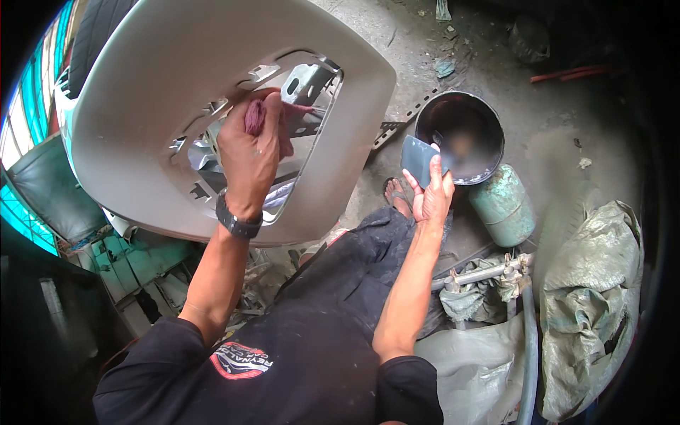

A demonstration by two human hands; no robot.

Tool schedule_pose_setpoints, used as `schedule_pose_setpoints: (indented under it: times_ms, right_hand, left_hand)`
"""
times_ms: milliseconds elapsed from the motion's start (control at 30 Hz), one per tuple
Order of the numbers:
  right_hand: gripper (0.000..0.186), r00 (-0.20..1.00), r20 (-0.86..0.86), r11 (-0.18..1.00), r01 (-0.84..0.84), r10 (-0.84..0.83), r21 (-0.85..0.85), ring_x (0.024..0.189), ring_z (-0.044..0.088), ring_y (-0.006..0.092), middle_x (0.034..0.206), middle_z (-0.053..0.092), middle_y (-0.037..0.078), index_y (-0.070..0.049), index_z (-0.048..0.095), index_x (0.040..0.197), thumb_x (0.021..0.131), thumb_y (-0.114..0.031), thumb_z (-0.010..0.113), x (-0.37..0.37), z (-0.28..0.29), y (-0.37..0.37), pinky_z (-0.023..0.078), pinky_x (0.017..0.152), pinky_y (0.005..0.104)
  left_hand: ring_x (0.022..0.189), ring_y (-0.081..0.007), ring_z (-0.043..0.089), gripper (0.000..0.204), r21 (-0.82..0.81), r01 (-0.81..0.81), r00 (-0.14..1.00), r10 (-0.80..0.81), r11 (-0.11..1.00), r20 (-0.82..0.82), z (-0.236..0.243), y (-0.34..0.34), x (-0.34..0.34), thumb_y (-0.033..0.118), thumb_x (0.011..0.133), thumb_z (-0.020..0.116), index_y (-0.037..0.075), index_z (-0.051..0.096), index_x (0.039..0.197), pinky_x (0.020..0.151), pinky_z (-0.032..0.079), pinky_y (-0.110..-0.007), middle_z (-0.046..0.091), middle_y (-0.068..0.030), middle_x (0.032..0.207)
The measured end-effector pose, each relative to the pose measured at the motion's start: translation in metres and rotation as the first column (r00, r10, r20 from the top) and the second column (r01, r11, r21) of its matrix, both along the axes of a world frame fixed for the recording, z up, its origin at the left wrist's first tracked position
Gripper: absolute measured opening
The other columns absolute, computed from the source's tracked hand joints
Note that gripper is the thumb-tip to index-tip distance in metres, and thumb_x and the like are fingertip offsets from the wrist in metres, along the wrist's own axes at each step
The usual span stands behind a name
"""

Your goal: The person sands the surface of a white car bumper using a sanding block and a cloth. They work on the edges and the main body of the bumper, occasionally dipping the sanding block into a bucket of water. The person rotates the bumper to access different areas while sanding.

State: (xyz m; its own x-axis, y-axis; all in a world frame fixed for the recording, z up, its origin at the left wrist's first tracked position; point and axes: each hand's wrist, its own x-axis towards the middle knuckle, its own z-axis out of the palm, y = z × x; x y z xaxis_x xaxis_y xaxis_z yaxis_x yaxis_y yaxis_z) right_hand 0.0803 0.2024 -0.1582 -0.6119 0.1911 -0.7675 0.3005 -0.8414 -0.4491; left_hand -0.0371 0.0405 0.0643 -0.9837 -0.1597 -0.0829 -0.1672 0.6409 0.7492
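Note:
My left hand (249, 152) is closed around a bunched maroon cloth (256, 117), over the opening of a large grey car bumper (163, 78). Part of the cloth hangs beyond the fingers, in front of the opening. In my right hand (431, 198), between thumb and fingers, is a thin blue-grey rectangular sheet (418, 160) that looks like sandpaper. It is tilted at the near left rim of a round dark bucket (500, 134); whether it touches the rim I cannot tell. What lies at the bottom of the bucket is blurred.
A worn green metal cylinder (504, 205) lies against the bucket. Metal pipes (482, 274) and crumpled plastic sacking (591, 297) stand at the right. A perforated metal strip (404, 124) runs between bumper and bucket. My sandalled foot (398, 197) is on the concrete floor (397, 78).

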Motion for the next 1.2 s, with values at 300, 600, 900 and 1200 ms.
schedule_pose_setpoints:
  times_ms: [300,600,900,1200]
  right_hand:
    - [0.040,0.964,0.240,0.975,-0.156,0.116,0.158,0.110,0.061,0.0231,0.131,0.060,0.007,-0.019,0.057,0.142,0.105,-0.031,0.055,-0.020,-0.136,0.039,0.054,0.083,0.0474]
    - [0.040,0.887,0.395,0.593,-0.456,0.239,0.664,0.114,0.065,0.0332,0.125,0.068,0.019,-0.010,0.062,0.138,0.104,-0.028,0.052,-0.010,-0.293,0.090,0.047,0.099,0.0423]
    - [0.036,0.858,0.457,-0.014,-0.467,0.235,0.884,0.117,0.058,0.0464,0.133,0.055,0.032,-0.013,0.062,0.136,0.101,-0.019,0.059,-0.052,-0.386,0.099,0.048,0.100,0.0484]
    - [0.046,0.349,0.760,-0.109,-0.871,0.548,0.479,0.122,0.057,0.0412,0.128,0.061,0.026,0.003,0.060,0.122,0.093,-0.031,0.066,-0.030,-0.494,0.068,0.043,0.104,0.0546]
  left_hand:
    - [0.054,-0.0073,0.061,0.033,0.076,-0.064,0.987,0.074,0.995,-0.140,-0.029,-0.002,-0.010,0.027,0.105,0.059,-0.002,0.065,0.120,0.043,0.048,-0.021,0.068,-0.0040,0.082]
    - [0.067,-0.0086,0.065,0.018,-0.178,-0.019,0.945,-0.040,0.984,-0.325,-0.075,-0.006,-0.021,0.014,0.099,0.068,-0.002,0.065,0.107,0.057,0.053,-0.022,0.069,-0.0043,0.082]
    - [0.091,-0.0097,0.049,0.049,-0.602,0.064,0.836,-0.372,0.796,-0.402,-0.088,-0.036,-0.014,-0.012,0.078,0.076,0.005,0.054,0.119,0.079,0.043,-0.023,0.051,-0.0004,0.104]
    - [0.086,-0.0134,0.062,0.061,-0.325,0.177,0.847,-0.312,0.929,-0.431,-0.099,-0.048,0.006,-0.004,0.074,0.084,0.004,0.046,0.121,0.069,0.054,-0.028,0.058,-0.0078,0.099]
